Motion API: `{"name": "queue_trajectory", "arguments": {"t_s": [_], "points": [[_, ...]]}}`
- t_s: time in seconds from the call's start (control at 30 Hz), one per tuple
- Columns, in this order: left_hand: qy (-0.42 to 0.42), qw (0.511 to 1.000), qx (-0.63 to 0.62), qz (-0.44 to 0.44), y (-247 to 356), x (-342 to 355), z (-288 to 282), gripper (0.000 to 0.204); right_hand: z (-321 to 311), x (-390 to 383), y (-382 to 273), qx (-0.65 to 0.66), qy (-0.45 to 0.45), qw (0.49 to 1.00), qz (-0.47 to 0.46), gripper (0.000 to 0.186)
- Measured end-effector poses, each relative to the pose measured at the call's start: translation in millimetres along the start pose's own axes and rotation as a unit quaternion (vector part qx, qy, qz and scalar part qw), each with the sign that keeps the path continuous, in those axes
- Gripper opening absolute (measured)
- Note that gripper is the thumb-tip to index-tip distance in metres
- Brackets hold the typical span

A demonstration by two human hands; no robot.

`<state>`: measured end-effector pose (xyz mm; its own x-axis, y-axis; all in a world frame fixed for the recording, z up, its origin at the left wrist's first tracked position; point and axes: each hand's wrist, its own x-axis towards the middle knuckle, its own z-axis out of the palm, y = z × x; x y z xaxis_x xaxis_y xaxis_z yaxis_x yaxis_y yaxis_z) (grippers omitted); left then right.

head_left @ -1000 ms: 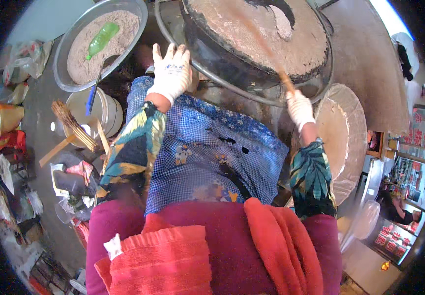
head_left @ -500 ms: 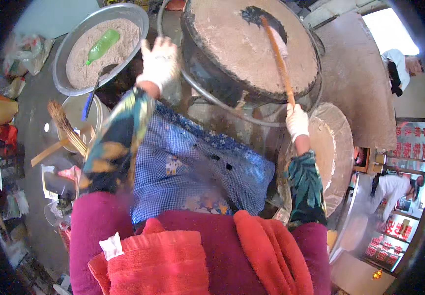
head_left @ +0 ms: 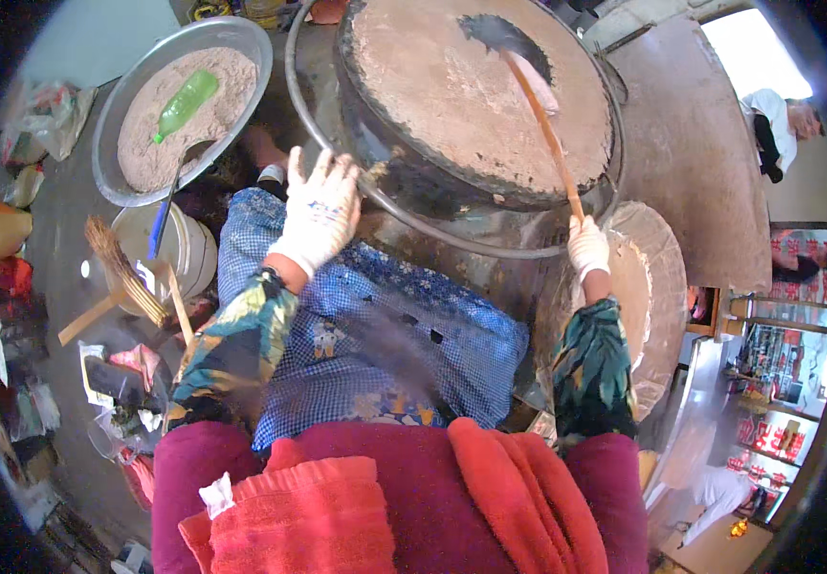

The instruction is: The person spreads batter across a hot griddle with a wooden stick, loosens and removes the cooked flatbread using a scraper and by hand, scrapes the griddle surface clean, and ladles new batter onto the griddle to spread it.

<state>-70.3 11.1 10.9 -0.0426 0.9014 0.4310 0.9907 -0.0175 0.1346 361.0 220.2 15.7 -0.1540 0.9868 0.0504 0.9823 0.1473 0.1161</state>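
My right hand (head_left: 587,246), in a white glove, is closed round the near end of a wooden stick (head_left: 554,143). The stick slants over a big round pan-like top (head_left: 413,77) covered with a pinkish-brown layer. Its far end reaches the edge of a dark bare patch (head_left: 509,40), next to a pale pinkish lump (head_left: 534,84) whose kind I cannot make out. My left hand (head_left: 319,212), also gloved, is empty with fingers spread. Its fingertips are close to the grey hose-like ring (head_left: 413,218) around the pan; whether they touch is unclear.
At far left a metal basin (head_left: 107,143) holds brownish powder and a green bottle (head_left: 187,105). Below it stand a pale bucket (head_left: 205,251) and a straw brush (head_left: 126,273). A lined round tray (head_left: 667,287) sits at right, beside a brown board (head_left: 676,153). Another person (head_left: 719,493) is at lower right.
My left hand has moved nearer to me and slightly right, from beside the basin to the ring. The right hand keeps its grip on the stick. The person at right has shifted downward in the view.
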Motion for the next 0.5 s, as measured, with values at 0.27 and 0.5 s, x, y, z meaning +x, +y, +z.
{"name": "queue_trajectory", "arguments": {"t_s": [0.27,0.5], "points": [[-0.025,0.993,0.100,-0.060,-73,26,14,0.047,5,17,24,0.013,0.007,0.997,-0.071,0.034],[-0.002,0.996,0.067,-0.064,-69,41,5,0.054,-27,15,-32,0.029,-0.061,0.994,-0.088,0.039]]}}
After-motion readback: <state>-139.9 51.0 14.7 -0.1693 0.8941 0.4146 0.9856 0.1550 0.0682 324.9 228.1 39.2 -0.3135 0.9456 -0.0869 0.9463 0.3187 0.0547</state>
